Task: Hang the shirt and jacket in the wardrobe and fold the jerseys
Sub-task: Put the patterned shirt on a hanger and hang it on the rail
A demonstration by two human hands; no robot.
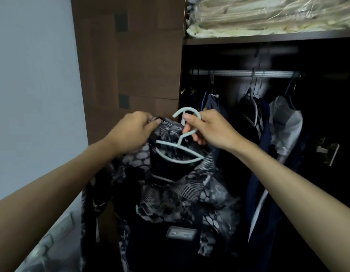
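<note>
patterned shirt on pale hanger, held up before open wardrobe | left hand pinching collar | right hand curled round hanger hook | rail: dark garments, perhaps jackets | upper shelf: plastic-wrapped bedding

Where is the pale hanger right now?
Centre of the head view: the pale hanger sits inside the patterned garment's neck, its hook held by the right hand, below and left of the wardrobe rail.

A pale grey wall stands left of a dark brown panel. Light is dim. Wrapped cream bedding lies on a high shelf.
</note>
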